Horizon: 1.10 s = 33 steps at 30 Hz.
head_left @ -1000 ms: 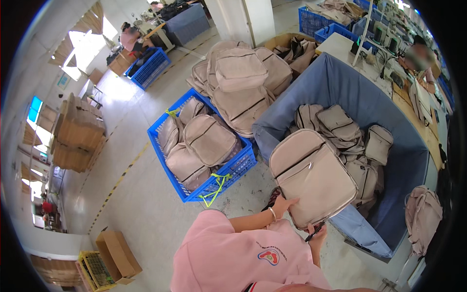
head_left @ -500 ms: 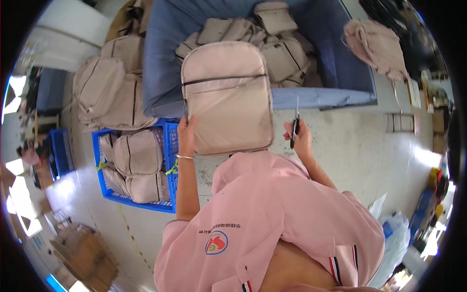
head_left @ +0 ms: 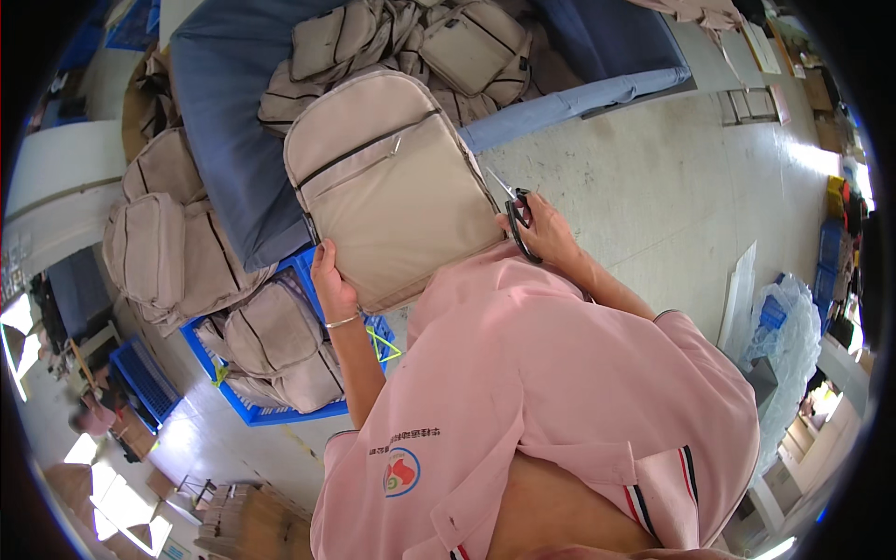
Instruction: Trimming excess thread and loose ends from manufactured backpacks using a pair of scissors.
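At frame centre: beige backpack (head_left: 392, 191) is being held front-up against the person's chest, its top leaning toward the blue bin (head_left: 224, 177).
Left hand (head_left: 331, 280): fingers are closing around the backpack's lower left edge, thumb on the face.
Right hand (head_left: 546, 233): it is pressing the backpack's right edge while its fingers are curling shut on black-handled scissors (head_left: 515, 210), blades pointing to the upper left.
Feel: judging by the sagging panels, the backpack is looking soft, light and probably empty; the fabric is likely not slippery.
Hold: the 2 side seams are looking like the firmest places, since the flat face is giving nothing to pinch; the zip pull (head_left: 397, 147) is too small to carry it.
Surroundings: more beige backpacks (head_left: 448, 42) are lying piled in the bin at upper centre, others are filling a blue crate (head_left: 280, 411) at lower left.
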Motion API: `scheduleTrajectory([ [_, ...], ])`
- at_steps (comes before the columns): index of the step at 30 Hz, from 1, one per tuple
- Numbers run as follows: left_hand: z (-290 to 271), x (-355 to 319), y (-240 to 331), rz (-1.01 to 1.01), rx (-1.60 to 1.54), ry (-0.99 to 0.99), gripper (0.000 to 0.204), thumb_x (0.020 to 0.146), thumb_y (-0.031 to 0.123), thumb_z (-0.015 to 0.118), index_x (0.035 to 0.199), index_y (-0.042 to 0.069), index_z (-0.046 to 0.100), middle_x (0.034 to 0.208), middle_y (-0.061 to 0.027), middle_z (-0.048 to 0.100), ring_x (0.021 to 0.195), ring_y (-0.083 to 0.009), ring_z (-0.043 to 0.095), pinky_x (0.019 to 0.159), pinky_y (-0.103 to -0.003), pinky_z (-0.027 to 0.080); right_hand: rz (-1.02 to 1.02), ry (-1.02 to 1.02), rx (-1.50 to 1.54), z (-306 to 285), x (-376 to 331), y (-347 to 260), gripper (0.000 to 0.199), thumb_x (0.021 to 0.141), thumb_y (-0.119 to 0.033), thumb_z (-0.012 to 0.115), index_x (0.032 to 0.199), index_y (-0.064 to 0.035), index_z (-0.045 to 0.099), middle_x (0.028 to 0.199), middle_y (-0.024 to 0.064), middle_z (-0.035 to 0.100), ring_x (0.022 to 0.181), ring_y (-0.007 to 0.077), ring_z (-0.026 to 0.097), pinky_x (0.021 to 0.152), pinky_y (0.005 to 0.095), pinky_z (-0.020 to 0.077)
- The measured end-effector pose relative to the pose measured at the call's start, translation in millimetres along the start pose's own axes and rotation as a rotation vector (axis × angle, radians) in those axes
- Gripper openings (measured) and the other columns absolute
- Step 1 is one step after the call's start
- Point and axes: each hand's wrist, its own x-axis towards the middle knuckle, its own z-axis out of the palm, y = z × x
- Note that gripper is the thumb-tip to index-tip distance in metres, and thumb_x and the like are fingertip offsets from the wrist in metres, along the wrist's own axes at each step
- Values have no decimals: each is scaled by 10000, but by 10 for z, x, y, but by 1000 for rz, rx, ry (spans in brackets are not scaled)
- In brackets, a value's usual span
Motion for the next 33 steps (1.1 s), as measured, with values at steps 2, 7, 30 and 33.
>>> scheduleTrajectory([
  [2, -37, 12, 5, -8, -8, -26, 207, 974, 174, 644, 1107, 17, 627, 1099, -62, 678, 987, -167, 641, 883, -309, 517, 62, -61, -76, -38, -40, -144, 713, 844, -617, 644, 1100, 46, 590, 1036, 192, 643, 896, 366, 653, 789, 440, 518],
  [7, -25, 49, 41, -65, 14, -76, 237, 995, 193, 611, 1144, 8, 605, 1154, -74, 661, 1041, -183, 626, 920, -325, 503, 23, 56, -141, 249, 146, -106, 709, 861, -602, 631, 1172, 29, 551, 1093, 213, 627, 955, 372, 635, 806, 455, 510],
  [30, -95, 29, -82, -140, 14, -97, 321, 996, 213, 605, 1235, 3, 564, 1253, -98, 625, 1146, -228, 596, 994, -380, 480, -9, 153, -235, 309, 249, -246, 698, 885, -626, 591, 981, 63, 526, 966, 268, 644, 795, 422, 681, 671, 487, 555],
  [33, -84, 0, -120, -114, -6, -86, 332, 996, 227, 605, 1239, 3, 563, 1264, -103, 618, 1155, -230, 591, 1004, -379, 472, -57, 178, -263, 281, 319, -303, 711, 882, -636, 589, 980, 66, 525, 956, 262, 643, 779, 412, 685, 662, 469, 559],
])
